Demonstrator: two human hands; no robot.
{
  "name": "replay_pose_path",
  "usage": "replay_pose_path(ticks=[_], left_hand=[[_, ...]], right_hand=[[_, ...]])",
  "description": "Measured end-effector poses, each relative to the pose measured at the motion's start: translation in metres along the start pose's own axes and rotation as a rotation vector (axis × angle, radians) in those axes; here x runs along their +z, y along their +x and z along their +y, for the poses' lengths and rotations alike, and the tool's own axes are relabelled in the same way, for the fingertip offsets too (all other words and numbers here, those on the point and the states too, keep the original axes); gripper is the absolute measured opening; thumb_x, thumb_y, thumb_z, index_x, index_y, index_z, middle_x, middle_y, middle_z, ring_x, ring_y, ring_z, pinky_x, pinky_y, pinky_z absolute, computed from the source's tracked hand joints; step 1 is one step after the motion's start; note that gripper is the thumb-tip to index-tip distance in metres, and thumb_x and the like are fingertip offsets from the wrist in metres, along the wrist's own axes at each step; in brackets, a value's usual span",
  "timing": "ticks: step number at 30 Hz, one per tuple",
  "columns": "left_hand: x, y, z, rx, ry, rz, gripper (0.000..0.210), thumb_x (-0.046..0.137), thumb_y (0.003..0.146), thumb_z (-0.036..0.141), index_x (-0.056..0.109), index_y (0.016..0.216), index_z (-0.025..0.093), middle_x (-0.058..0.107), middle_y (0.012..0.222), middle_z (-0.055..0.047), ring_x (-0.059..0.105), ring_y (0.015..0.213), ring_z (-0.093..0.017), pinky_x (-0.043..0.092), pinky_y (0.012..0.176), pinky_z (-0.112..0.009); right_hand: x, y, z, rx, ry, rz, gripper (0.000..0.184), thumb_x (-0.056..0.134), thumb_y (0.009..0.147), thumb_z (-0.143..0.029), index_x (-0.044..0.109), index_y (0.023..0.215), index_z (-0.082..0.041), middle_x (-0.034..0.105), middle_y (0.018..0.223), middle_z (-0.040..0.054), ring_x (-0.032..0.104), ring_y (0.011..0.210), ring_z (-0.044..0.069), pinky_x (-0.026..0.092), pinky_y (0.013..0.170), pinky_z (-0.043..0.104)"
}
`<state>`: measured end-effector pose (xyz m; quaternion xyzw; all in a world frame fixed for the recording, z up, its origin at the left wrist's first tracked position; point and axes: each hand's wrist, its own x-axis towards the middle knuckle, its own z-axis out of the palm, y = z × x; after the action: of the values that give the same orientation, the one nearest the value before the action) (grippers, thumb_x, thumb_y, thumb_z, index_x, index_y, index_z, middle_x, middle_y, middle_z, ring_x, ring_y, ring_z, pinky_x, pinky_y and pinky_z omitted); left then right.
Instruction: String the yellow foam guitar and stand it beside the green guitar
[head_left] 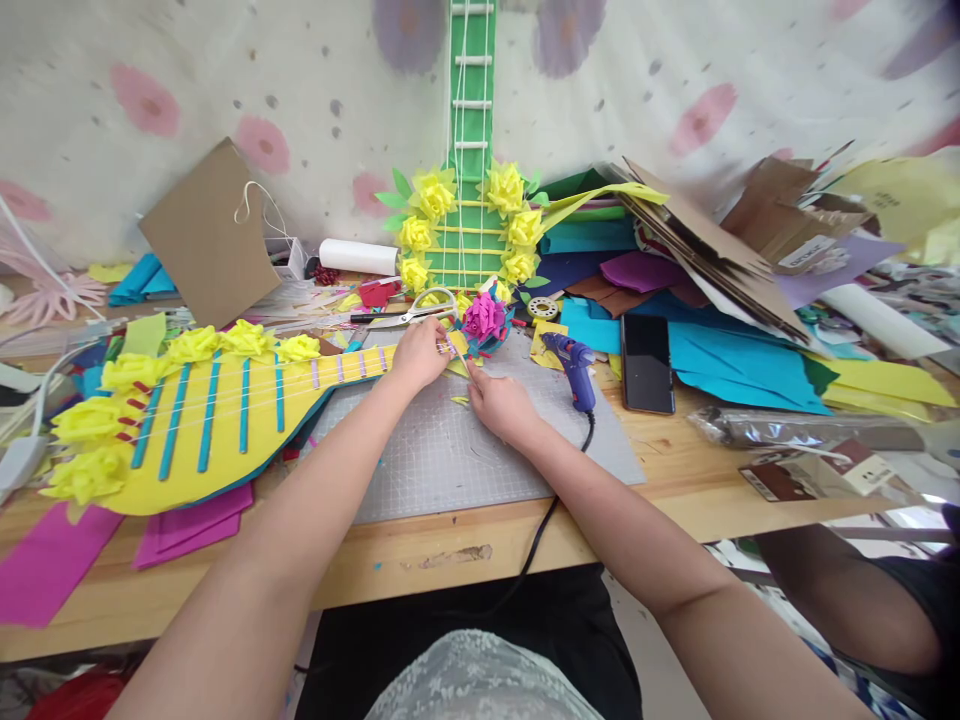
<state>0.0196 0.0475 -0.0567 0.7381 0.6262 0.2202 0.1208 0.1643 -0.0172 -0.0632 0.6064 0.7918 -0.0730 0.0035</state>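
A yellow craft guitar (217, 430) lies flat at the left, with teal bars, thin white strings and yellow crepe-paper roses (90, 420) along its edge. My left hand (421, 356) is closed over the far part of its neck (364, 365). Just right of it, my right hand (501, 402) pinches a thin pale strip (460, 353) that runs up toward the left fingertips. Whether the strip is a string or a stick cannot be made out. Beyond both hands sits a magenta paper flower (484, 318) by the neck's end. Scissors (420, 308) lie behind my left hand.
A blue glue gun (574, 368) stands right of my right hand, its black cord crossing the grey cutting mat (420, 470). Farther right are a phone (647, 362) and blue paper sheets (735, 350). A green craft guitar (471, 220) leans upright behind. Another person's arm (847, 600) shows lower right.
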Motion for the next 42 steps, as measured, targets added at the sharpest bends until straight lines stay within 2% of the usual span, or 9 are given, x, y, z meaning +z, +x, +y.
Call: replay_pose_path(ticks=[10, 17, 26, 35, 39, 42], left_hand=[[-0.0014, -0.0002, 0.0007, -0.011, -0.021, -0.017, 0.029, 0.063, 0.069, 0.023, 0.053, 0.096, 0.018, 0.061, 0.103, -0.007, 0.052, 0.103, -0.023, 0.042, 0.088, -0.035], [0.0000, 0.0003, 0.0001, -0.009, -0.022, -0.009, 0.028, 0.062, 0.069, 0.020, 0.052, 0.095, 0.017, 0.062, 0.102, -0.008, 0.053, 0.102, -0.023, 0.042, 0.087, -0.035], [-0.0001, 0.0000, -0.0001, 0.005, -0.019, -0.005, 0.029, 0.063, 0.068, 0.022, 0.052, 0.095, 0.017, 0.061, 0.102, -0.008, 0.053, 0.101, -0.023, 0.042, 0.086, -0.035], [-0.0014, -0.0005, 0.0006, -0.002, -0.006, -0.014, 0.030, 0.063, 0.069, 0.023, 0.052, 0.096, 0.018, 0.061, 0.103, -0.007, 0.053, 0.103, -0.022, 0.042, 0.087, -0.034], [-0.0009, -0.0002, 0.0002, 0.005, -0.005, -0.006, 0.028, 0.061, 0.069, 0.022, 0.052, 0.096, 0.018, 0.062, 0.103, -0.007, 0.053, 0.102, -0.023, 0.042, 0.086, -0.034], [-0.0009, -0.0002, 0.0004, 0.006, -0.004, -0.009, 0.028, 0.062, 0.070, 0.023, 0.052, 0.095, 0.018, 0.062, 0.102, -0.008, 0.053, 0.102, -0.023, 0.043, 0.086, -0.034]], right_hand=[[-0.0084, -0.0018, -0.0057, 0.097, -0.059, -0.037, 0.049, 0.030, 0.092, -0.029, 0.029, 0.140, -0.023, 0.068, 0.097, 0.0112, 0.064, 0.085, 0.021, 0.046, 0.073, 0.031], [-0.0089, -0.0014, -0.0064, 0.161, -0.057, 0.077, 0.049, 0.021, 0.094, -0.038, 0.025, 0.142, -0.026, 0.069, 0.094, 0.0098, 0.065, 0.081, 0.021, 0.046, 0.070, 0.031], [-0.0037, -0.0008, -0.0039, 0.065, -0.051, 0.049, 0.045, 0.029, 0.092, -0.031, 0.035, 0.137, -0.031, 0.069, 0.095, 0.0068, 0.065, 0.083, 0.020, 0.045, 0.071, 0.031], [-0.0045, 0.0015, -0.0029, 0.123, -0.069, 0.046, 0.048, 0.029, 0.091, -0.026, 0.032, 0.138, -0.031, 0.068, 0.098, 0.0081, 0.064, 0.083, 0.020, 0.044, 0.073, 0.031], [-0.0050, -0.0010, -0.0051, 0.102, -0.048, 0.093, 0.047, 0.029, 0.091, -0.028, 0.033, 0.138, -0.031, 0.068, 0.099, 0.0068, 0.064, 0.083, 0.020, 0.045, 0.071, 0.030], [-0.0064, -0.0024, -0.0064, 0.076, -0.047, 0.063, 0.047, 0.031, 0.091, -0.028, 0.033, 0.138, -0.031, 0.067, 0.102, 0.0066, 0.064, 0.085, 0.019, 0.045, 0.072, 0.030]])
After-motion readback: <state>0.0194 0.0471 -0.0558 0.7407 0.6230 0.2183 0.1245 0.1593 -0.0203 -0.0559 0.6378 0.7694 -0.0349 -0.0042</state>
